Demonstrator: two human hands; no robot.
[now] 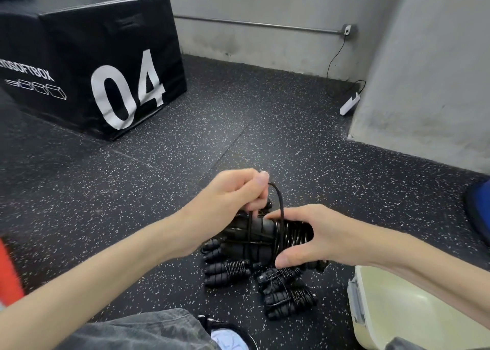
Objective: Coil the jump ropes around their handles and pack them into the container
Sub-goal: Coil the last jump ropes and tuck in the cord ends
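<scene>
Speckled floor [265, 127]; container [397, 310] cropped, coiled rope [291, 234] half-hidden.

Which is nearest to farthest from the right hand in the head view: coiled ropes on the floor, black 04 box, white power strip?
From the right hand:
1. Coiled ropes on the floor, just below it.
2. White power strip, ahead by the wall corner.
3. Black 04 box, far left.

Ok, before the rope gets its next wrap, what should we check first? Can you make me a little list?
1. Right hand holds the handles steady: ok.
2. Left hand pinches the loose rope: ok.
3. Coils sit neatly side by side: ok.
4. Rope end tucked in: not ok, a loop is free.
5. Container close by: ok.
6. Finished bundles packed: not ok, on the floor.
</scene>
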